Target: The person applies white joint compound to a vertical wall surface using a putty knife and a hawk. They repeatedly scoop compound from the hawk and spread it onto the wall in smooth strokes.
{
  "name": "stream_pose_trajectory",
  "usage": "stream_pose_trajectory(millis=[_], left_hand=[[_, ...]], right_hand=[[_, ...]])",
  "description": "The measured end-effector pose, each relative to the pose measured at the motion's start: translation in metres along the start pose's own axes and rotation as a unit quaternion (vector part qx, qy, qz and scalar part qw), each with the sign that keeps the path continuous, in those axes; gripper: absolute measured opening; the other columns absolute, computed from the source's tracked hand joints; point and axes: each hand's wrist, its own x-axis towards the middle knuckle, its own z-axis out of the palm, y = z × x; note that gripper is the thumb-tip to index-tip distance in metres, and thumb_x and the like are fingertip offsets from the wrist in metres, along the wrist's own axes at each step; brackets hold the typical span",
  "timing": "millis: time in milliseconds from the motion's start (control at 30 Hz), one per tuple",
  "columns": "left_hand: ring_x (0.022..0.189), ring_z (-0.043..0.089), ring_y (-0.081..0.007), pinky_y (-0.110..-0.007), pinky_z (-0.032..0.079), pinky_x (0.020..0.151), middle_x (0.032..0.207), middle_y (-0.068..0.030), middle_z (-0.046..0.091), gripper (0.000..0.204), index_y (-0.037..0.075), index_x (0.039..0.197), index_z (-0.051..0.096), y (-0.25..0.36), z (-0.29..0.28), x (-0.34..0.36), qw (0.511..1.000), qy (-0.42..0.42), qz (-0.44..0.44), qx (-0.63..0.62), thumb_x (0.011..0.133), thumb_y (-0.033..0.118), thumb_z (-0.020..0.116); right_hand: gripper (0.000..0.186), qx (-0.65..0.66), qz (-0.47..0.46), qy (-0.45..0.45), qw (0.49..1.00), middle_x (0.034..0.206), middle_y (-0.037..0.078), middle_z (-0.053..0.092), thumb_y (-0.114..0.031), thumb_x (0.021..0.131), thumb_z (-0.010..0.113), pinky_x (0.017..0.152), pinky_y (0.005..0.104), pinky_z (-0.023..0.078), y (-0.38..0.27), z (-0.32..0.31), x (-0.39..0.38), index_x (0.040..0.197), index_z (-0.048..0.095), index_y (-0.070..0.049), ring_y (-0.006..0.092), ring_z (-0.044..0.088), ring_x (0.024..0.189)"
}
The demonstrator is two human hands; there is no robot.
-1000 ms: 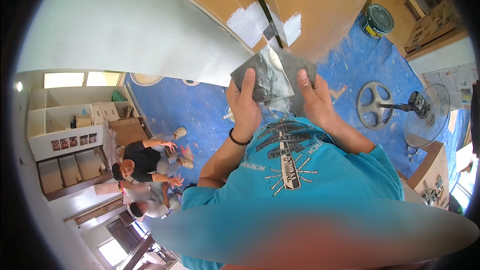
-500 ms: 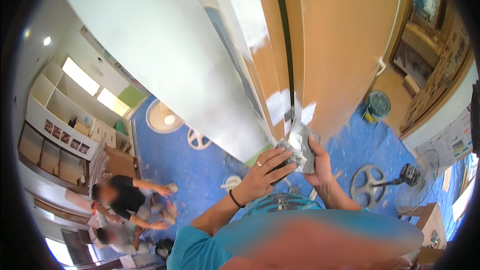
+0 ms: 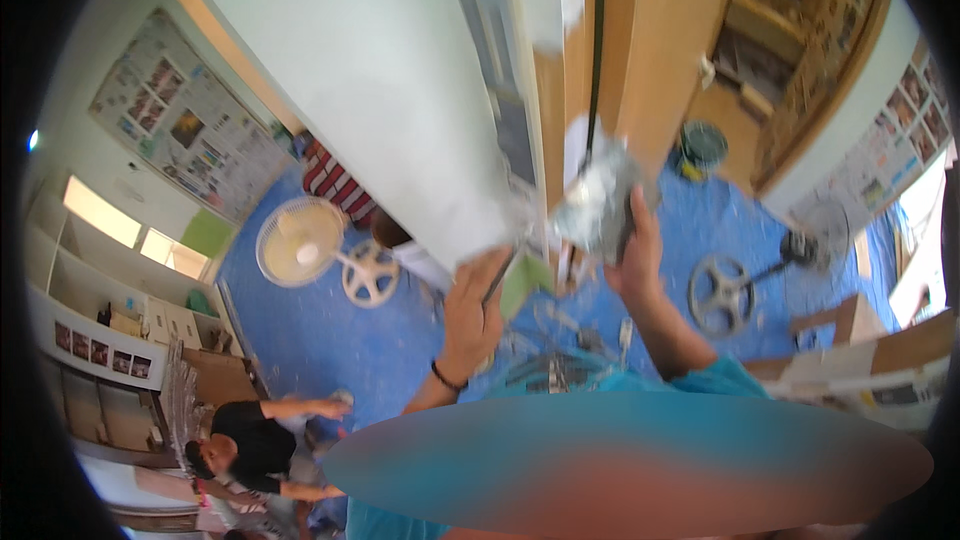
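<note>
My left hand (image 3: 472, 325) is closed on a thin dark scraper (image 3: 497, 275), seen nearly edge-on beside the lower part of the white panel (image 3: 330, 70). My right hand (image 3: 638, 260) grips a square dark plate (image 3: 605, 190) with wet white filler on it, thumb on top. The plate is held in front of the wooden door frame (image 3: 640, 30), where a dark gap runs upward between the boards and white patches show on the wood. Both tools are smeared by motion.
A blue sheet (image 3: 280, 360) covers the floor. A white fan (image 3: 310, 250) lies at left, a standing fan (image 3: 800, 250) at right. A lidded bucket (image 3: 702, 150) stands by the doorway. A co-worker in black (image 3: 250, 440) is low at the lower left, near open shelves (image 3: 140, 310).
My hands have moved apart: the left with the scraper went down and left, the right with the plate up. The view has shifted, showing more of the room at left.
</note>
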Motion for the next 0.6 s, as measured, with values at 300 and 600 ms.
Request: stream_pose_trajectory(millis=[300, 600], left_hand=[[0.115, 0.056, -0.0334, -0.045, 0.048, 0.097, 0.13, -0.0114, 0.06, 0.069, 0.007, 0.138, 0.064, 0.004, -0.047, 0.025, 0.978, -0.045, 0.175, 0.103, 0.071, -0.007, 0.057], [0.12, 0.057, -0.0311, -0.047, 0.051, 0.1, 0.135, -0.0117, 0.059, 0.048, 0.009, 0.134, 0.067, 0.02, -0.038, 0.029, 0.96, -0.059, 0.241, 0.131, 0.086, 0.006, 0.062]], right_hand=[[0.036, -0.003, -0.091, 0.058, 0.994, 0.122, 0.009, 0.068, -0.032, 0.107, 0.057, 0.093, 0.041, 0.059, 0.033, 0.041, -0.049, 0.132, 0.057, -0.006, 0.0233, 0.07, 0.107], [0.039, -0.017, -0.137, 0.027, 0.99, 0.125, 0.011, 0.064, -0.033, 0.107, 0.056, 0.091, 0.042, 0.059, 0.033, 0.041, -0.042, 0.133, 0.052, -0.005, 0.0242, 0.067, 0.111]])
